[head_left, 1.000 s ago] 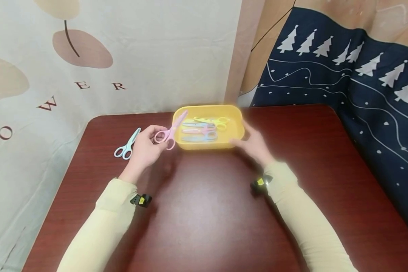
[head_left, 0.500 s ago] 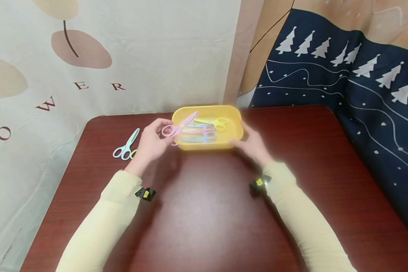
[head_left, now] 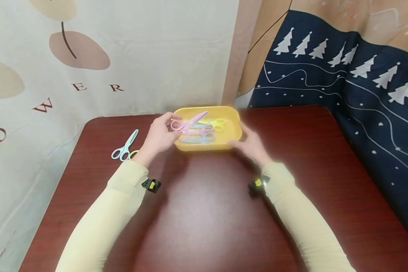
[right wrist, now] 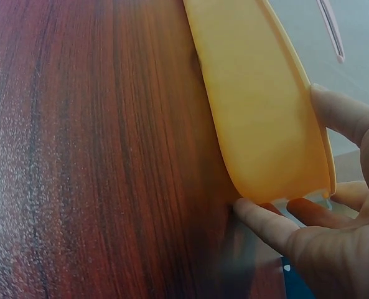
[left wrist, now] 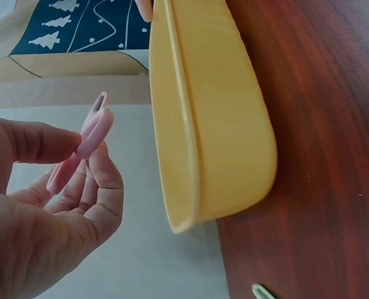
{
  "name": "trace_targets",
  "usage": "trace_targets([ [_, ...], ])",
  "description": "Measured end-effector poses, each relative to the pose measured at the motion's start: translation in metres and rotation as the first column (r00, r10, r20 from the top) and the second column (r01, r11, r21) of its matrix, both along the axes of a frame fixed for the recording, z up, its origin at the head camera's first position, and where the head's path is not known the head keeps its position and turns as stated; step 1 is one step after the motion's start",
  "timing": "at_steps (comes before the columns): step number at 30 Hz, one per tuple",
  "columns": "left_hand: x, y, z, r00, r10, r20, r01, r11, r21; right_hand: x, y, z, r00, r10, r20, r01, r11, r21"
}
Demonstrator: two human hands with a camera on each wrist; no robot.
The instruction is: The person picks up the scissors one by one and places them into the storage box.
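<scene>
A yellow tray (head_left: 236,130) stands at the far middle of the dark red table (head_left: 204,211); it holds several pastel scissors (head_left: 204,133). My left hand (head_left: 159,136) pinches a pink pair of scissors (head_left: 189,122) by its handles, blades pointing right over the tray's left part. In the left wrist view my thumb and fingers grip the pink scissors (left wrist: 88,140) beside the tray's wall (left wrist: 221,124). My right hand (head_left: 249,143) holds the tray's right front corner; in the right wrist view its fingers (right wrist: 265,221) curl round the tray's corner (right wrist: 259,124).
A light blue pair of scissors (head_left: 124,145) lies on the table to the left of my left hand, with a yellow handle (head_left: 133,153) peeking out by my wrist. A patterned cloth hangs behind the table, and dark blue fabric with white trees (head_left: 343,83) lies on the right.
My left hand has carried the pink scissors up and to the right, from beside the tray's left edge to over its inside. The right hand stays on the tray.
</scene>
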State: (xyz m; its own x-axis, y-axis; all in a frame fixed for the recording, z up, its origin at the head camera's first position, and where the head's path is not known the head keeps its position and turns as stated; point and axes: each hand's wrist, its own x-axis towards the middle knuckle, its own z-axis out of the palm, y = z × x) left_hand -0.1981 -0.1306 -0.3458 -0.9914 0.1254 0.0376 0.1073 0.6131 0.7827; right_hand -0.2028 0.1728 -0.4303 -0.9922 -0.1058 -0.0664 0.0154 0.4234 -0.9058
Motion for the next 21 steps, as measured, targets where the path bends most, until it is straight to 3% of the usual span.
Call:
trace_targets([
  [21,-0.03,0.033,0.015,0.996,-0.064,0.056,0.067,0.996,-0.056,0.002,0.0,0.002,1.0,-0.009,0.012,0.009,1.0,0.01],
])
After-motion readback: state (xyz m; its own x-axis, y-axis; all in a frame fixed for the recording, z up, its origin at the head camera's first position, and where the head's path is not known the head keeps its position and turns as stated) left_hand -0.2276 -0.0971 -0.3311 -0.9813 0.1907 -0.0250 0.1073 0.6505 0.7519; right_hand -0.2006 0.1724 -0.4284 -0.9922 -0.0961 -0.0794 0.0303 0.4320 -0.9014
